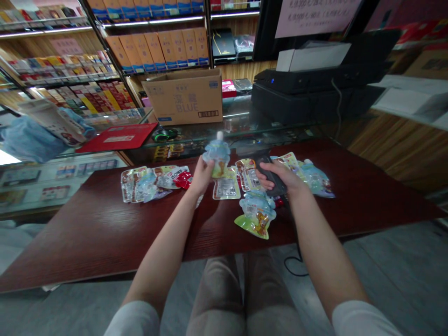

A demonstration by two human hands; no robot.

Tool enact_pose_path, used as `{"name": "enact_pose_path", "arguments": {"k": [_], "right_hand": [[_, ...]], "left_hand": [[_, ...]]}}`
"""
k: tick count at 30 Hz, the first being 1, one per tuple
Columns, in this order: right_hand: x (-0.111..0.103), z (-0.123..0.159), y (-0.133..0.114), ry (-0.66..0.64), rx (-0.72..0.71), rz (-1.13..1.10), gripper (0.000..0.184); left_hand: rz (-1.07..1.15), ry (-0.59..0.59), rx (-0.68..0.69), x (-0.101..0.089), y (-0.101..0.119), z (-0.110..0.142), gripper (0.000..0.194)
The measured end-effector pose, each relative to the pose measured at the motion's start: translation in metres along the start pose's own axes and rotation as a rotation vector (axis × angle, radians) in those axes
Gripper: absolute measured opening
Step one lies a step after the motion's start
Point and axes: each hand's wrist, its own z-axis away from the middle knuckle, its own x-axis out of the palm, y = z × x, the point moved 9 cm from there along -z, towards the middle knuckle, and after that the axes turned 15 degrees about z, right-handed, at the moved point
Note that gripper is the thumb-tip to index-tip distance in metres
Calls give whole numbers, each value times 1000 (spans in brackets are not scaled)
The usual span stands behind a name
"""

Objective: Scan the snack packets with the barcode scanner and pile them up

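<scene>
My left hand (203, 176) grips a pale blue and green spout pouch (217, 156) by its side, upright with the white cap on top, above the dark red tabletop. In my right hand (280, 175) is a black handheld barcode scanner (271, 177), its head turned left towards the pouch. Just below the scanner lie more spout pouches (258, 212). Flat snack packets (227, 184) rest between my hands, partly hidden behind the raised pouch. Another blue spout pouch (317, 178) sits to the right of my right hand.
Snack packets and a pouch (149, 184) lie at the left of the dark red table (105, 233). Behind stand an open cardboard box (185, 100), a red folder (119, 137), a black mouse (164, 135) and a black machine (308, 98). The scanner's cable (296, 266) hangs over the front edge.
</scene>
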Motion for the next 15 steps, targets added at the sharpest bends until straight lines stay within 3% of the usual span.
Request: {"name": "enact_pose_path", "arguments": {"k": [2,6,11,15], "right_hand": [[2,-2,2,-9,-3,2,43],[7,-5,8,-27,-4,12,39],[15,-6,9,-37,4,29,39],[18,-5,6,-53,-7,11,38]], "left_hand": [[98,16,3,-5,-3,-2,50],[82,56,4,-20,-10,-7,63],[-29,82,-1,-37,-24,-18,51],[-87,60,15,-41,-30,-23,53]]}}
